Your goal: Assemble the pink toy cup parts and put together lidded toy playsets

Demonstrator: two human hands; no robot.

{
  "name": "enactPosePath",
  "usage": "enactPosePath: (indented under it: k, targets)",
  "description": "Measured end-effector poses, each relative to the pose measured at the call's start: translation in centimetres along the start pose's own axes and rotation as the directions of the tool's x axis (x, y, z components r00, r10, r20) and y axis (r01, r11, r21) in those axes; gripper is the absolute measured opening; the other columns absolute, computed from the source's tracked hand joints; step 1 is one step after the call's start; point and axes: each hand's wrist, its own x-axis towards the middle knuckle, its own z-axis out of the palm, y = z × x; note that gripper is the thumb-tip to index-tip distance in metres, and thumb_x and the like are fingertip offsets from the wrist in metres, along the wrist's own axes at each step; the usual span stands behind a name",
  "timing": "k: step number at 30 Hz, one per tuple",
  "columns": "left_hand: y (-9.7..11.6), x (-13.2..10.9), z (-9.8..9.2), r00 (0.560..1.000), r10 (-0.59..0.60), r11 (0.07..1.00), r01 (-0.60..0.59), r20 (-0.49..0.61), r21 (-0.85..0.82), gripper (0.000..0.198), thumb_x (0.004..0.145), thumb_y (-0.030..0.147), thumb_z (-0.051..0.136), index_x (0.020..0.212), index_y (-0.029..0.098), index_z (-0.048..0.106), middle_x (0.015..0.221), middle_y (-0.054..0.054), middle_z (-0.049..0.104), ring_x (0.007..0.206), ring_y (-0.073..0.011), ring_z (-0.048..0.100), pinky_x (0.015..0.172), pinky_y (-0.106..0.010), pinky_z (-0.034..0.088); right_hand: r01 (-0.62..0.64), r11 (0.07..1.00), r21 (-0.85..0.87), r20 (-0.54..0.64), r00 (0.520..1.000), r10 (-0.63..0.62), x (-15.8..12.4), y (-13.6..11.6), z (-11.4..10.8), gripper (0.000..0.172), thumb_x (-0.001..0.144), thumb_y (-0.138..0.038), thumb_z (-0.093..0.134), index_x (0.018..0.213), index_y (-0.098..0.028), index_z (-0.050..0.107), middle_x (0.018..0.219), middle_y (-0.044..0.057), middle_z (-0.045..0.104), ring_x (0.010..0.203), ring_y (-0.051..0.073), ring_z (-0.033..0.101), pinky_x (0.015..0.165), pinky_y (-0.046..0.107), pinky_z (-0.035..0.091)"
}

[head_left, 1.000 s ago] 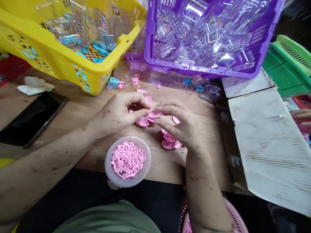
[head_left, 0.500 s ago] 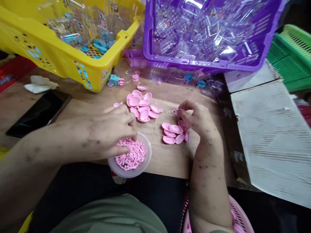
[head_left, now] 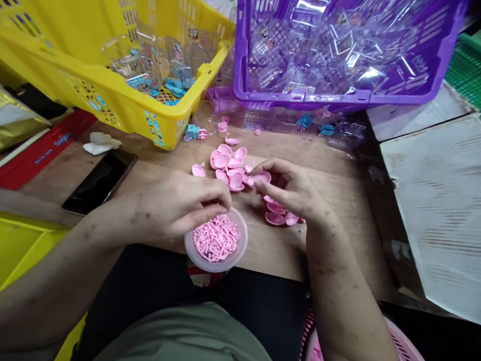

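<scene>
My left hand (head_left: 176,205) hovers over the rim of a clear round tub (head_left: 240,248) full of small pink pegs (head_left: 216,238), fingers pinched together; what they hold is too small to see. My right hand (head_left: 291,188) pinches a pink plastic disc (head_left: 260,177) at its fingertips. A loose heap of pink discs (head_left: 227,165) lies on the wooden table just beyond both hands. A second small group of pink discs (head_left: 278,216) lies under my right wrist.
A yellow crate (head_left: 124,108) with clear and blue parts stands at back left, a purple crate (head_left: 338,98) of clear plastic cases at back right. A black phone (head_left: 99,180) and white tissue (head_left: 99,143) lie left. White corrugated board (head_left: 439,200) lies right. A pink basket (head_left: 398,346) sits below.
My left hand went from the discs down into the peg tub and has lifted to its rim. My right hand moved from the right-hand discs toward the heap with a disc.
</scene>
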Motion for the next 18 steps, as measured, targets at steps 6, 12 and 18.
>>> enactPosePath:
  k: [6, 12, 18]
  targets:
    - [-2.8, 4.9, 0.0, 0.916, -0.283, 0.897, 0.149, -0.283, -0.416, 0.015, 0.097, 0.02, 0.081, 0.111, 0.02, 0.088, 0.108, -0.005, 0.088, 0.095, -0.0191, 0.082, 0.085, -0.029, 0.065, 0.052, 0.999, 0.002, -0.012, 0.999, -0.051, 0.0, 0.1, -0.1, 0.043, 0.088, -0.053, 0.097, 0.11, -0.02, 0.08, 0.114, 0.009, 0.082, 0.101, 0.024, 0.078, 0.089, 0.035, 0.064]
    - [-5.4, 6.7, 1.9, 0.918, -0.321, 0.818, 0.146, -0.231, -0.556, 0.024, 0.089, 0.023, 0.091, 0.113, 0.019, 0.09, 0.11, -0.008, 0.089, 0.105, -0.0242, 0.085, 0.09, -0.032, 0.07, 0.154, 0.986, -0.068, -0.069, 0.985, -0.158, 0.1, 0.1, 0.1, 0.034, 0.096, -0.052, 0.091, 0.09, -0.022, 0.079, 0.098, 0.006, 0.083, 0.092, 0.022, 0.079, 0.085, 0.034, 0.065]
    - [-5.8, 6.1, 2.2, 0.914, -0.385, 0.745, 0.224, -0.131, -0.628, 0.021, 0.091, 0.026, 0.092, 0.112, 0.021, 0.091, 0.1, -0.005, 0.089, 0.093, -0.022, 0.085, 0.087, -0.03, 0.07, 0.178, 0.982, -0.062, -0.153, 0.971, -0.186, 0.0, 0.4, 0.3, 0.023, 0.094, -0.044, 0.095, 0.095, -0.024, 0.082, 0.104, 0.007, 0.085, 0.102, 0.025, 0.082, 0.097, 0.039, 0.066]
